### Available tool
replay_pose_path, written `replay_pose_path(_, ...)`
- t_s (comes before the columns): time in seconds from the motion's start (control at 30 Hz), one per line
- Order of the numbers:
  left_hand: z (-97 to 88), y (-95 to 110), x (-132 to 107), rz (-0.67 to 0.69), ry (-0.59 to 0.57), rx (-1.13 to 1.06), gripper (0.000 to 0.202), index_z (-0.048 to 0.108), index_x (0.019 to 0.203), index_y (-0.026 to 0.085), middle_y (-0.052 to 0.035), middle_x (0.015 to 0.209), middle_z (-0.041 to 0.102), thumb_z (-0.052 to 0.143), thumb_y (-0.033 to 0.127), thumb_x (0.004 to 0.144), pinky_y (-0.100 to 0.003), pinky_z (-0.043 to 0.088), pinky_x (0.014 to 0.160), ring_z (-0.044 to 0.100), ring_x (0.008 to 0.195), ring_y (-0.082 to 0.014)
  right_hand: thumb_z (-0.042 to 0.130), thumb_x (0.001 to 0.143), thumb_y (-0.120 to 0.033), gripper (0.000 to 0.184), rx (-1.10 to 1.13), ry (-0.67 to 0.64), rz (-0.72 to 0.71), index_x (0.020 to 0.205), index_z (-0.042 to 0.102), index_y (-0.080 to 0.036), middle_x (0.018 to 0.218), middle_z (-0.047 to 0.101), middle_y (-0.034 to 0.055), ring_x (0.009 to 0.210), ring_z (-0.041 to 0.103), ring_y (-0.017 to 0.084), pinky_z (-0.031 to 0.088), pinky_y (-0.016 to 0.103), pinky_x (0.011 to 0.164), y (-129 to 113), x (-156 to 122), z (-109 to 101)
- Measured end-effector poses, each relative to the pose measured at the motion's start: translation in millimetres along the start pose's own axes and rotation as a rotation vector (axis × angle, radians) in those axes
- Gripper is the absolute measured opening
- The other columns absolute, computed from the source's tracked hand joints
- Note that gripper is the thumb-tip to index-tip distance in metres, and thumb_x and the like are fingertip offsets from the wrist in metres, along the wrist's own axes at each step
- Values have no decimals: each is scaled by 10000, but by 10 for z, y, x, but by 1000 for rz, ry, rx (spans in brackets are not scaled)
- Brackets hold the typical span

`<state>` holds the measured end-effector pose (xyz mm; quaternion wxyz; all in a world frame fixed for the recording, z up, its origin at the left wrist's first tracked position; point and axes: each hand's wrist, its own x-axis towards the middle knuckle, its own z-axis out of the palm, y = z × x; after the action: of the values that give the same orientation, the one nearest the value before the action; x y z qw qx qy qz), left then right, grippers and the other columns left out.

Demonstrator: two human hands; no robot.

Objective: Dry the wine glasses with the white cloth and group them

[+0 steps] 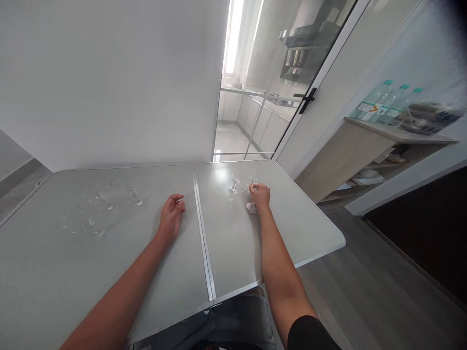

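Note:
My right hand [260, 195] is closed, thumb and fingers pinched on the lower part of a small clear stemmed glass [254, 176]. Just left of it a second stemmed glass [234, 183] stands upright on the table. A crumpled whitish piece [251, 208], perhaps paper or a cloth, lies by my right wrist. My left hand [172, 214] rests at the table left of the metal seam, its fingers loosely curled and apart, with nothing visible in it. Farther left, several clear glass pieces [111, 207] lie or stand on the surface; their outlines are hard to make out.
The pale table [233, 243] has a metal seam [200, 218] across it and a white wall [109, 82] behind. A glass door [262, 87] stands beyond. At right, a wooden cabinet [350, 150] bears bottles [388, 104] with green caps.

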<state>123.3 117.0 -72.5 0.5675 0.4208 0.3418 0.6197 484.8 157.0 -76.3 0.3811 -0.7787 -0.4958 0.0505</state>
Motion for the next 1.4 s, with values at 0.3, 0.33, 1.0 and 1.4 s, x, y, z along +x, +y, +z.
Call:
replay_pose_path(0.3,-23,-46,-3,-25,-52,-16,251,668,1014,231,-13,886,505,752,384,833,-228,435,706,491,764,-113,547,889,-422,313,-125,-53,7,966,797,-250,1045,772,72,949,672,201,448,239,747,84,38,97)
replay_pose_path(0.33,-21,-43,-7,-30,-49,-8,253,664,1013,231,-14,882,507,748,392,836,-231,437,707,493,760,-116,547,889,-422,311,-128,-55,10,963,797,-251,1046,772,70,943,673,200,446,238,741,81,39,105)
replay_pose_path(1.0,16,-59,4,-56,-35,-13,265,632,918,212,-4,837,513,732,443,833,-245,410,660,490,709,-112,617,839,-418,409,-128,-35,96,1162,745,-203,1126,751,135,1013,684,248,466,279,809,-8,-27,18)
replay_pose_path(1.4,-28,-138,-15,-93,2,-89,338,632,810,181,-14,772,506,704,510,845,-253,353,615,454,659,-108,636,772,-516,295,-250,-236,55,801,746,-244,857,748,154,842,701,338,479,397,721,-646,-702,-550)
